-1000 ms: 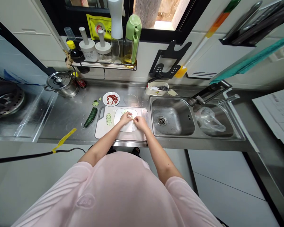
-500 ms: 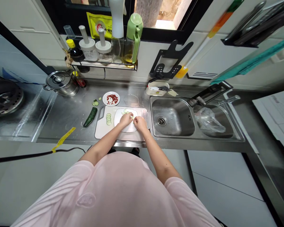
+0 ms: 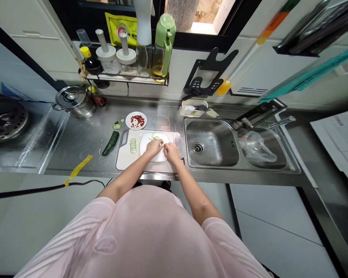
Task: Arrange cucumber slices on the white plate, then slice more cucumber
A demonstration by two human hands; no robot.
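Note:
My left hand (image 3: pixel 154 148) and my right hand (image 3: pixel 171 151) meet over a white plate (image 3: pixel 153 158), fingertips pinched close together. A small pale green piece, seemingly a cucumber slice (image 3: pixel 162 144), shows between them; the fingers mostly cover it. Other cucumber slices (image 3: pixel 154 136) lie in a curve along the plate's far rim. The plate rests on a white cutting board (image 3: pixel 124 158). On the board's left side lies an overlapping row of cucumber slices (image 3: pixel 133 146). A dark green cucumber piece (image 3: pixel 110 143) is on the counter left of the board.
Behind the board stands a white dish with chopped red pieces (image 3: pixel 136 121), beside some cucumber scraps (image 3: pixel 116 125). A steel pot (image 3: pixel 75 102) is at the back left. To the right is a sink (image 3: pixel 211 143); a plastic bag (image 3: pixel 256 146) lies in the second basin.
Both hands stay over the plate with only slight finger movement. The green piece between the fingertips is a little more covered now.

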